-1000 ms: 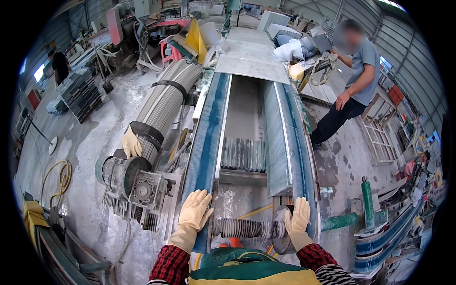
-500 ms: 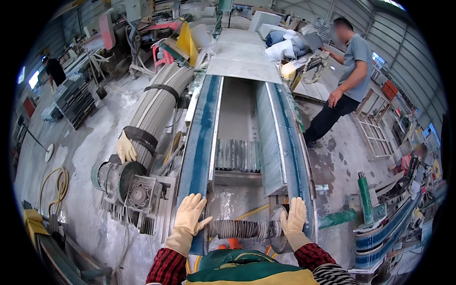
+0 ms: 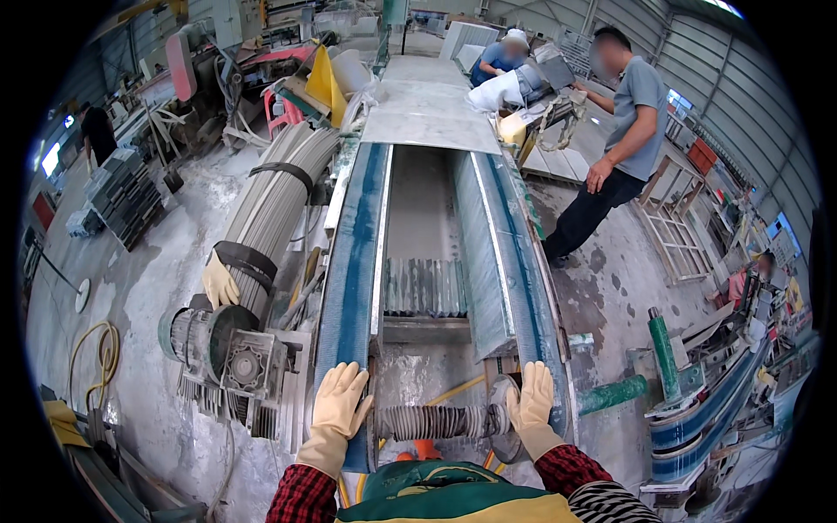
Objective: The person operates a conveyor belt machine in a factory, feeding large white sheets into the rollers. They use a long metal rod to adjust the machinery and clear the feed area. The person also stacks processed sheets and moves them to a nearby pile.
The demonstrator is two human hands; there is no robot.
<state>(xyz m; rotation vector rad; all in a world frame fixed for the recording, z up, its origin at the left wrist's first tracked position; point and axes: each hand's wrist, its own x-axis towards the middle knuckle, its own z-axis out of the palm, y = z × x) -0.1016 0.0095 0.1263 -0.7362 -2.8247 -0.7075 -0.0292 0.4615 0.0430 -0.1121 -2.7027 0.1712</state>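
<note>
Both my hands wear cream rubber gloves. My left hand (image 3: 338, 414) lies palm down near the close end of the left blue conveyor belt (image 3: 347, 270), fingers stretched out and thumb spread. On the right blue belt (image 3: 516, 235), my right hand (image 3: 534, 408) rests flat with its fingers extended. Neither hand holds anything. Between them runs a grey ribbed bellows (image 3: 436, 422) with a round metal disc (image 3: 504, 392) at its right end. Farther in, a row of upright slats (image 3: 425, 286) sits in the gap between the belts. A pale flat sheet (image 3: 432, 126) covers their far end.
At left stand a motor (image 3: 205, 336) and a strapped bundle of grey strips (image 3: 277, 196), with a loose glove (image 3: 220, 281) on it. A person in a grey shirt (image 3: 635, 113) stands at right; another in a white cap (image 3: 501, 59) bends behind. Green posts (image 3: 664, 353) rise at right.
The view has shifted slightly, so the machine sits a little farther left. A person in a white cap has come into sight at the back. Both my hands stay flat on the belts.
</note>
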